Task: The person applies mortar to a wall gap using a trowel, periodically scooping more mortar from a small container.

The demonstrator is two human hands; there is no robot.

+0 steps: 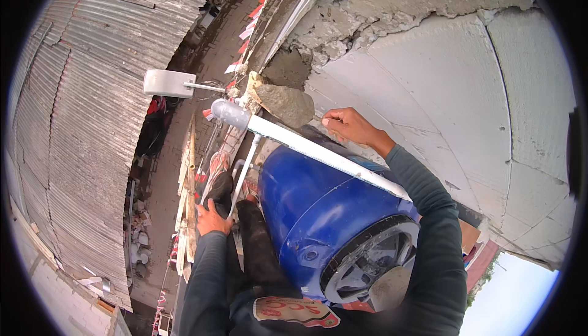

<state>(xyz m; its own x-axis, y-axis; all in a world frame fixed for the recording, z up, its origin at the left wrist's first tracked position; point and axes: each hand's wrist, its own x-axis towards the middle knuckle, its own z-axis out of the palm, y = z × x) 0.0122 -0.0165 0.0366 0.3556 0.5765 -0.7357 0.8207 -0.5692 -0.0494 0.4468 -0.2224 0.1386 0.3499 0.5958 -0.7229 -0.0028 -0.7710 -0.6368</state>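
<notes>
My right hand is closed, knuckles up, beside the pale wall above the blue barrel; what its fingers hold, if anything, is hidden. Just left of it lies a grey lump coated in mortar. My left hand is low over my dark trouser leg, fingers partly spread, beside the lower end of a thin white pipe. A thick white pipe with a grey elbow crosses in front of the blue plastic barrel. Neither hand touches the thick pipe.
Rough mortar edges the top of the grey block wall. A white lamp head juts out on a short arm. Far below run a paved lane and red-and-white bunting. Corrugated roofing covers the left; bamboo poles stand nearby.
</notes>
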